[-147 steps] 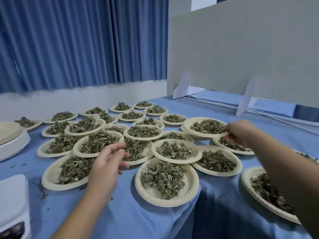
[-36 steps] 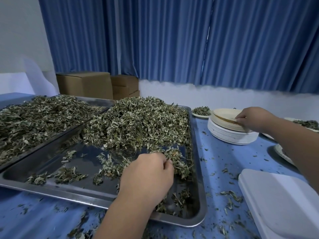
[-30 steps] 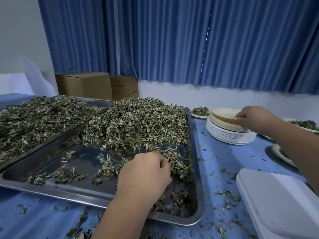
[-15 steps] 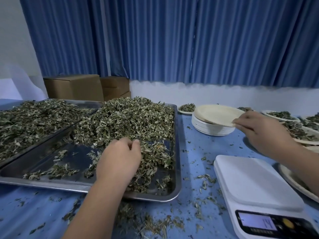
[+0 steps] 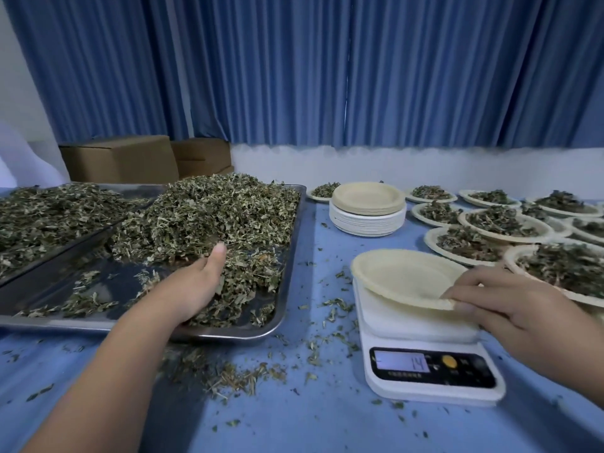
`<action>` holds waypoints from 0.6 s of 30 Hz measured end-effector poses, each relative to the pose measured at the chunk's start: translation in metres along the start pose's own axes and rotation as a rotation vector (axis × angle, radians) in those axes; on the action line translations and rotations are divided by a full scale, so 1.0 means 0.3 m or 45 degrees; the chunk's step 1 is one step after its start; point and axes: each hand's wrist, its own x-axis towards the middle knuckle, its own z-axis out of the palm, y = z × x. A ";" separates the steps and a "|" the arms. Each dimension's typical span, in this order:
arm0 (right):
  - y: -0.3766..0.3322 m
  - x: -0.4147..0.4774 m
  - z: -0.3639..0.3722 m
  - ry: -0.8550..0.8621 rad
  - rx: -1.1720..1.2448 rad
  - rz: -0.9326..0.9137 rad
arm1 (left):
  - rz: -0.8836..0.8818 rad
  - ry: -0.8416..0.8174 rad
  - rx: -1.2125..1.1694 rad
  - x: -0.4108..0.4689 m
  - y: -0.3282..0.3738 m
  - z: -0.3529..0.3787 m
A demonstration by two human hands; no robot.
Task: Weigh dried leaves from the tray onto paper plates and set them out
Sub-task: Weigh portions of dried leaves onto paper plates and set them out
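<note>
My right hand (image 5: 510, 308) pinches the rim of an empty plate (image 5: 402, 276), held tilted over the scale (image 5: 421, 326) at lower right. My left hand (image 5: 192, 289) is dug into the leaves (image 5: 209, 217) in the tray (image 5: 242, 335), centre left. Its thumb is straight and its fingers are buried, so I cannot tell its grip.

Grey-green leaves (image 5: 212, 217), silver tray (image 5: 289, 253), cream paper plate (image 5: 398, 276), white scale (image 5: 421, 326), seemingly lilac display (image 5: 400, 361), blue tablecloth (image 5: 327, 420), blue curtains (image 5: 327, 76)

We are seeing a glossy metal tray (image 5: 81, 269) holding rough, dry leaves (image 5: 212, 217), a matt paper plate (image 5: 402, 276) lying on a smooth white plastic scale (image 5: 425, 331), and a matt blue woven tablecloth (image 5: 327, 420) underneath.
</note>
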 end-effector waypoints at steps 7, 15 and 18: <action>-0.031 -0.024 -0.038 -0.121 0.219 0.026 | 0.233 0.135 -0.265 -0.027 -0.004 -0.006; -0.044 -0.023 -0.040 0.049 0.346 0.106 | 0.287 -0.122 -0.072 -0.051 0.015 -0.002; -0.056 -0.021 -0.041 0.098 0.390 0.165 | 0.287 -0.203 -0.086 -0.048 0.019 -0.012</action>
